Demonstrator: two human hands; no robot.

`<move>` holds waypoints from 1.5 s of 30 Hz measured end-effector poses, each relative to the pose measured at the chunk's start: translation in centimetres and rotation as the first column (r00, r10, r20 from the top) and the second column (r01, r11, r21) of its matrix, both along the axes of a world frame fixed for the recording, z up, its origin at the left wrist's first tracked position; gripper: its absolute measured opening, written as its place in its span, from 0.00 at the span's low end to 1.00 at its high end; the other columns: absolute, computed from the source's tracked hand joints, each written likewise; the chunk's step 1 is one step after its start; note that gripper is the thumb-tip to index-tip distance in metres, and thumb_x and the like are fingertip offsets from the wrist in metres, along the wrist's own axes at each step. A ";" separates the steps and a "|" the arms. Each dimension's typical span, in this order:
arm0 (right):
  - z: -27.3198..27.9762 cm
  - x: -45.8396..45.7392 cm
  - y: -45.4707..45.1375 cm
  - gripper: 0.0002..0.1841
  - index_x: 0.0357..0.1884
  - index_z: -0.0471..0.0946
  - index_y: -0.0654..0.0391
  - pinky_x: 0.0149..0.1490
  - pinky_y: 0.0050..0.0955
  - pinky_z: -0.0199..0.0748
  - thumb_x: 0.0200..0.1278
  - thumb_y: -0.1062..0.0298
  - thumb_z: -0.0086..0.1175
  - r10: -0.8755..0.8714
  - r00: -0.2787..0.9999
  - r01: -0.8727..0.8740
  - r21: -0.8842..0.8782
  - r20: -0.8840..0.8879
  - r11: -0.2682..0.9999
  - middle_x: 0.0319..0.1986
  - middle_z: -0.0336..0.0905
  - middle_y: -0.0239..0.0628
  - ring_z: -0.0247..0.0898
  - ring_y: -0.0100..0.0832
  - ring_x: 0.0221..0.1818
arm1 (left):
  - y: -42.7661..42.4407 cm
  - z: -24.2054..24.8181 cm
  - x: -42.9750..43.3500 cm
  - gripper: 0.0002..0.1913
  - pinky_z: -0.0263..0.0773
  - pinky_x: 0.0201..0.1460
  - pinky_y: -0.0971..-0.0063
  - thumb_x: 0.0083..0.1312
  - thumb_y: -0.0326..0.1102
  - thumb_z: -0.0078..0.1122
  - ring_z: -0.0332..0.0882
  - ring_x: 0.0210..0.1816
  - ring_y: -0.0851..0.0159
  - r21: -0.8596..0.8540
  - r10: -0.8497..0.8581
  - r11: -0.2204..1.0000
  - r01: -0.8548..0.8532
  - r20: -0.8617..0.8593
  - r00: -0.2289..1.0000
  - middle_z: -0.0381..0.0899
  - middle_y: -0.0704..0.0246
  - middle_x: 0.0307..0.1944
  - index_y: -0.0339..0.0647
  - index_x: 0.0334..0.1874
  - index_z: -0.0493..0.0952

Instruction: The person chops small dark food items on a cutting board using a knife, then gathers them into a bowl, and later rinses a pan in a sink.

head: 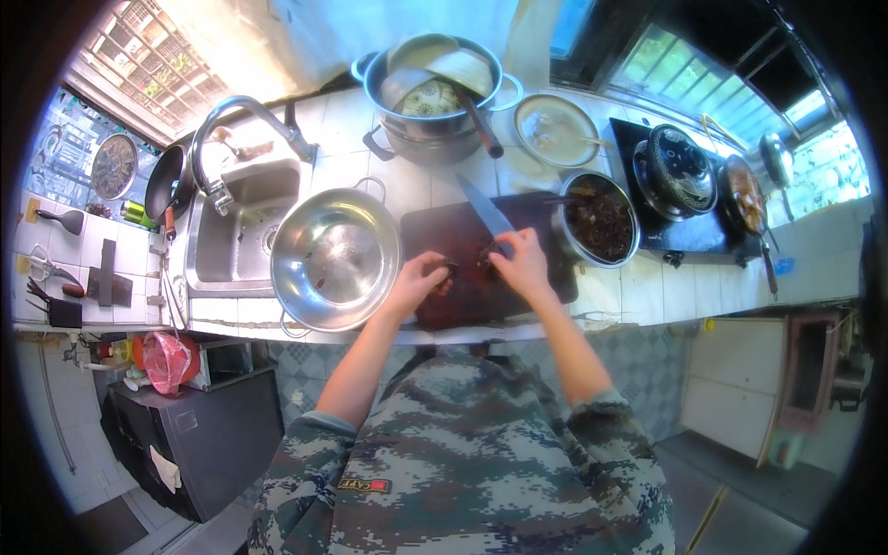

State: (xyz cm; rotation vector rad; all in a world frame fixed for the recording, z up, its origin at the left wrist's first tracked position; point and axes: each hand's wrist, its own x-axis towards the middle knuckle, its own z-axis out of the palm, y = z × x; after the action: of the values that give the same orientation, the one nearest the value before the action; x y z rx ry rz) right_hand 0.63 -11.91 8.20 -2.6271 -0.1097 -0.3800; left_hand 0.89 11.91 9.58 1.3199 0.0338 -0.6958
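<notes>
Over the dark red cutting board (461, 302), my left hand (424, 277) pinches a small dark brown piece of food (449, 268). To its right, my right hand (519, 260) has its fingertips on another dark, crinkled piece (488, 257). A kitchen knife (485, 206) lies at the board's far edge, its blade pointing away and its handle end hidden near my right hand. Right of the board stands a metal pot (598, 220) filled with dark, wrinkled pieces. On the left, a wide steel basin (336, 257) holds a few dark bits.
A steel sink (239, 243) with a curved faucet (243, 104) is at left. Behind the board stand a large two-handled pot (433, 132) with bowls inside and a plate of pale food (557, 132). A lidded dark pot (680, 170) sits on the stove (666, 236) at right.
</notes>
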 end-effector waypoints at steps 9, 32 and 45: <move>2.2 -0.6 1.9 0.10 0.41 0.74 0.60 0.29 0.22 0.72 0.56 0.79 0.55 0.669 0.598 0.141 0.879 -0.442 0.455 0.30 0.77 0.35 0.73 0.24 0.25 | -1.8 0.1 -0.7 0.07 0.76 0.37 0.80 0.69 0.32 0.55 0.78 0.35 0.74 0.031 -0.171 0.985 0.170 0.015 0.985 0.79 0.69 0.36 0.39 0.46 0.71; -1.1 -4.2 -1.0 0.21 0.44 0.65 0.60 0.46 0.45 0.73 0.47 0.74 0.59 -0.352 0.855 0.249 -0.294 -0.381 0.923 0.41 0.70 0.47 0.71 0.50 0.45 | -6.4 -5.9 -0.9 0.11 0.76 0.44 0.65 0.49 0.33 0.66 0.82 0.36 0.57 0.774 0.119 0.591 -0.229 0.197 0.973 0.83 0.59 0.29 0.38 0.35 0.84; 0.8 -7.9 2.8 0.13 0.48 0.64 0.57 0.36 0.57 0.72 0.66 0.62 0.48 -0.126 0.923 0.198 0.169 -0.363 0.966 0.33 0.75 0.53 0.74 0.61 0.31 | -5.4 -6.5 -0.8 0.07 0.71 0.43 0.64 0.44 0.26 0.65 0.74 0.37 0.57 0.551 -0.103 0.605 -0.575 0.770 0.629 0.76 0.66 0.30 0.41 0.27 0.78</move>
State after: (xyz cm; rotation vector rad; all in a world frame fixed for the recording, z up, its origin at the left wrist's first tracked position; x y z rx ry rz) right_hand -7.23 -9.13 8.96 -2.4617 0.2546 0.0293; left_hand 0.10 6.54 3.06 2.3233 -0.1609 0.2663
